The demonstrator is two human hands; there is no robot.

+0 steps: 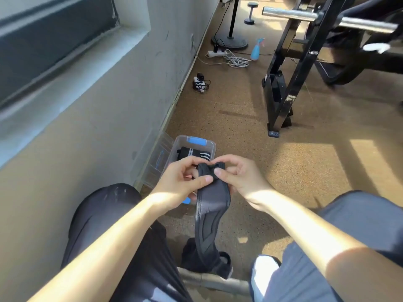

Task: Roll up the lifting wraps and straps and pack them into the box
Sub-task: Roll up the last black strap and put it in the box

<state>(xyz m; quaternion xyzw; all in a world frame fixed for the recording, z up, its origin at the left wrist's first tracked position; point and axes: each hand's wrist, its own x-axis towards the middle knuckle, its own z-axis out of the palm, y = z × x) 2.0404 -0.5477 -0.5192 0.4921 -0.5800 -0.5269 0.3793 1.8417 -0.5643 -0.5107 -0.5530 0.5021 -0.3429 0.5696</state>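
A dark grey lifting strap point(212, 201) hangs down between my knees, its top end curled over into a small roll. My left hand point(181, 182) pinches that top end from the left, and my right hand point(239, 177) pinches it from the right, thumbs on the fabric. Behind my hands a clear plastic box point(209, 146) with blue latches sits on the floor by the wall. Inside it lies a rolled black wrap with white stripes point(194, 154). The strap's lower end drapes onto dark fabric near my feet.
The box's clear lid point(154, 158) leans against the grey wall on the left. A black rack point(290, 83) with a steel barbell point(327, 18) stands at the right. Further off lie a power strip with cables point(226, 56), a blue spray bottle point(256, 49) and a fan base point(231, 41).
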